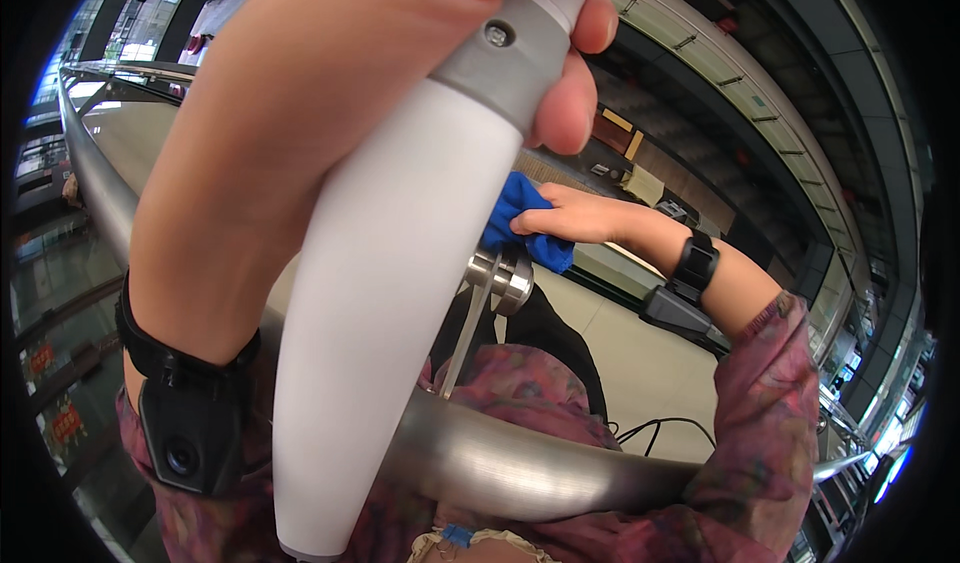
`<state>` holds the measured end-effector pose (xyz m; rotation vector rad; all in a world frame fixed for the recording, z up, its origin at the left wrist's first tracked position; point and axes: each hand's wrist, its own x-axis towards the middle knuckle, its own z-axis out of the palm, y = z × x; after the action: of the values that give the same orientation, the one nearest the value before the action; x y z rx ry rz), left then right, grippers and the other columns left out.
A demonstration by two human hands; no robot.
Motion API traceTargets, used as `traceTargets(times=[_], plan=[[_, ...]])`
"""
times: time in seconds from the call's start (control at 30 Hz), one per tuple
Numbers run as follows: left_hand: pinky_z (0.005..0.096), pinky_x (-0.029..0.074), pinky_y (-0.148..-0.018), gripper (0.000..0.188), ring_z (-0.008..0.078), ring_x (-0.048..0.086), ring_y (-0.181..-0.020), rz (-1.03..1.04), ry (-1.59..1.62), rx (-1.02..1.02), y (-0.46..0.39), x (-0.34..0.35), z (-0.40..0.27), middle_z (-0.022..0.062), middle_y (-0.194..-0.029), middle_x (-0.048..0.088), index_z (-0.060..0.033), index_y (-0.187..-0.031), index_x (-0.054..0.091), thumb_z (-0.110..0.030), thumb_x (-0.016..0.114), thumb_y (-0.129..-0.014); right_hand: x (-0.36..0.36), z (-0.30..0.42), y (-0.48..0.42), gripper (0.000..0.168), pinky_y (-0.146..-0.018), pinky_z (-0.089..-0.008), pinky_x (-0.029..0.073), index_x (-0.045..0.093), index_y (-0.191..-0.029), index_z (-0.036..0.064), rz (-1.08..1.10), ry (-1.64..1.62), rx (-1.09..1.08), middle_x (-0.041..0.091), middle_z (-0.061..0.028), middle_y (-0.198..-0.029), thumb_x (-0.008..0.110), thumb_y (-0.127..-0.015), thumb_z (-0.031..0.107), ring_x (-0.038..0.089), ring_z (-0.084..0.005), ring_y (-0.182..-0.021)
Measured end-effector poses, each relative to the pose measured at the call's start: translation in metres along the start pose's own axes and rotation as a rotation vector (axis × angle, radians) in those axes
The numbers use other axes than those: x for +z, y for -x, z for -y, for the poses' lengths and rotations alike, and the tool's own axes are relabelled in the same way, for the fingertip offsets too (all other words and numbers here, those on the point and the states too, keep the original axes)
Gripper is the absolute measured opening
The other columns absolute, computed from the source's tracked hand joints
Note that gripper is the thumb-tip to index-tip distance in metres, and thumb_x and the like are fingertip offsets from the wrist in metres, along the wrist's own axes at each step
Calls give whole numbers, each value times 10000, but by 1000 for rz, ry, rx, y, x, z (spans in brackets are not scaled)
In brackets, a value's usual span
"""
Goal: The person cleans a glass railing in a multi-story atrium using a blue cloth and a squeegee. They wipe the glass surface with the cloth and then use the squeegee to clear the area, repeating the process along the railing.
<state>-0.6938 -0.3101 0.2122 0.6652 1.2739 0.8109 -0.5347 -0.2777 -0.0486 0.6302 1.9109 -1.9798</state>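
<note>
My left hand [450,0] is raised close to the camera at the top, its fingers wrapped around the grey collar of a white plastic handheld device [382,278]. The device's long tapered body hangs down toward the lower left, and a screw shows in its collar. Its upper end is partly cut off by the picture's edge. Further down, my right hand [581,212] grips a crumpled blue cloth [551,253]. The cloth lies against or just above a round metal railing fitting [514,281]; I cannot tell whether they touch. The device hides part of the cloth and the fitting.
A thick brushed-metal handrail [540,462] curves across in front of my torso and continues at the left [101,176]. A slim metal post [466,345] joins the fitting. Black cables [660,422] lie on the pale floor [652,368]. Beyond is a lower level with glass balustrades [739,67].
</note>
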Motion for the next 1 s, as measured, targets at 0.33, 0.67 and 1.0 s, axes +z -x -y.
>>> traceTargets(times=[0.33, 0.67, 1.0], plan=[[188, 375, -454, 291, 87, 483, -455, -17, -64, 222, -7, -17, 37, 32, -663, 517, 33, -953, 551, -256, 539, -913, -27, -12, -8, 504, -781, -280, 448, 603, -1088, 6, -103, -137, 194, 619, -90, -976, 538, -813, 423, 581, -147, -861], [155, 350, -442, 349, 47, 448, -441, -75, -104, 291, 0, -14, 54, 3, -690, 488, 67, -1053, 538, -256, 514, -925, 6, -47, -58, 478, -877, -361, 390, 682, -973, 35, 283, 427, -141, 501, -153, -1009, 461, -867, 446, 490, -263, -986], [137, 328, -407, 426, 21, 414, -418, -70, -89, 304, -14, -14, 72, -9, -712, 466, 118, -1143, 496, -257, 467, -944, 2, -43, -63, 382, -688, -275, 455, 626, -980, 11, 106, 35, 235, 607, -42, -875, 534, -817, 344, 571, -125, -795]])
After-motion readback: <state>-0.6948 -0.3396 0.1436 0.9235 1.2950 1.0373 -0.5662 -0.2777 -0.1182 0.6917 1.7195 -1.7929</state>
